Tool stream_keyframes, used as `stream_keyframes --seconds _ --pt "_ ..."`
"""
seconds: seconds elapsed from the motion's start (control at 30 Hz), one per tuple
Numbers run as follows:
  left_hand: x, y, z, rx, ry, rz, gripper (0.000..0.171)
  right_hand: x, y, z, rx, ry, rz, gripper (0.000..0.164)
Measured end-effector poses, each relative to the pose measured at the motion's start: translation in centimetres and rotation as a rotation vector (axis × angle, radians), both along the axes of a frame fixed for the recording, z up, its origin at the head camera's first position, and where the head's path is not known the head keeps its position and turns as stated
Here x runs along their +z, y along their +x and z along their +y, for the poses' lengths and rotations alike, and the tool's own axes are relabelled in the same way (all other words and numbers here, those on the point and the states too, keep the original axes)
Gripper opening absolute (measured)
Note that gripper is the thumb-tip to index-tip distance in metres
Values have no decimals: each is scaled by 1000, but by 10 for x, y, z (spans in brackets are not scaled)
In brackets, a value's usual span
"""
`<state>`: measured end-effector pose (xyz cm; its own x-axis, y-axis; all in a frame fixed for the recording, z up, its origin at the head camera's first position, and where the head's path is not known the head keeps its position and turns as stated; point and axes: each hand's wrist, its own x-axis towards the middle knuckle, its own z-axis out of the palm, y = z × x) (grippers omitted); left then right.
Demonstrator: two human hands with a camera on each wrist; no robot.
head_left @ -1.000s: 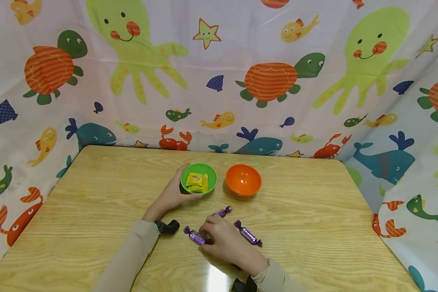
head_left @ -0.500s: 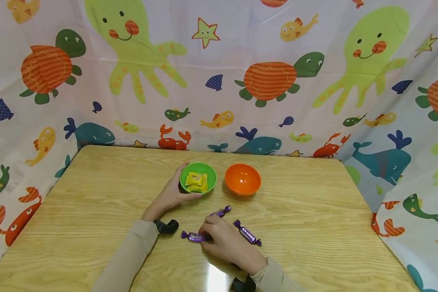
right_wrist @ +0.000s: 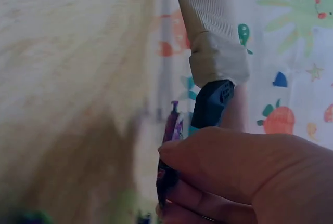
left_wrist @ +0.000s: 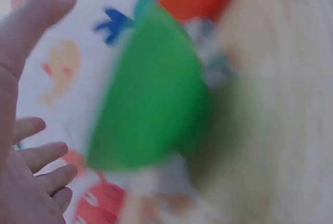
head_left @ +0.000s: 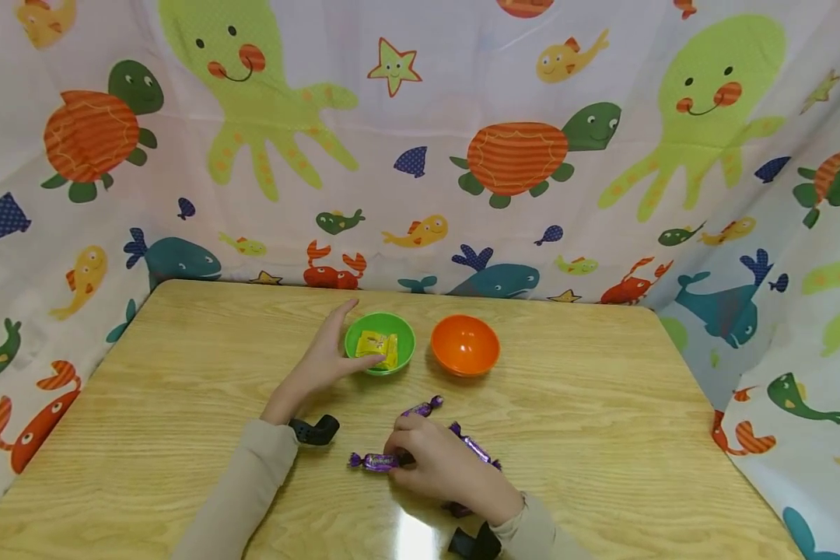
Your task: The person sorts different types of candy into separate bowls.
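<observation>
In the head view my left hand (head_left: pixel 322 358) hovers beside the green bowl (head_left: pixel 381 320), fingers spread. The left wrist view shows a gap between that hand and the blurred bowl. Yellow wrapped candies (head_left: pixel 373 343) lie inside the bowl. Nearer the front, my right hand (head_left: pixel 442 464) pinches a purple wrapped candy (head_left: pixel 378 462) between thumb and fingers, its right end hidden by them; the right wrist view shows this candy (right_wrist: pixel 171 128) too. More purple candies lie around that hand: one behind (head_left: pixel 425 406), one to the right (head_left: pixel 472 445), partly covered.
An orange bowl (head_left: pixel 465 346) stands right of the green one, with nothing visible inside. Under my right wrist a dark purple piece (head_left: pixel 457 509) is partly hidden. A printed curtain (head_left: pixel 420 132) borders the wooden table (head_left: pixel 588 435) at the back and sides.
My left hand has let go of the green bowl and drawn slightly left, its fingers spreading. The purple candy in my right hand has turned to lie more level.
</observation>
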<state>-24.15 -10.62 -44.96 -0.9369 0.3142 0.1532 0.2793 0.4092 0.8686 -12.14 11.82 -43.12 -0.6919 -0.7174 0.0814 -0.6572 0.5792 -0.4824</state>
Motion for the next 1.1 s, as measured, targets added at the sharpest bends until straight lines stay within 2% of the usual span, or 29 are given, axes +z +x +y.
stream_keyframes --seconds 0.1,0.2,0.3,0.4,0.53,0.73,0.8,0.97,1.1 --pt "18 0 9 -30 -6 46 97 10 1 5 15 -11 -14 13" --pt "33 0 21 -80 -9 46 91 22 1 11 27 -6 -16 14" --pt "43 0 37 -153 -5 40 87 36 2 20 50 -4 -36 14" --pt "45 0 56 -221 9 37 84 50 4 28 81 -14 -48 14" --pt "39 4 81 -262 23 -7 84 67 8 38 86 -40 -52 14" --pt "20 15 109 -290 62 -130 97 87 12 51 63 -95 -4 17" --pt "13 18 114 -303 68 -144 101 93 11 55 52 -113 4 19" --pt "-1 20 119 -323 31 -92 106 106 5 66 20 -160 11 21" --pt "-10 20 121 -296 34 -90 109 112 -4 76 -23 -218 58 21"
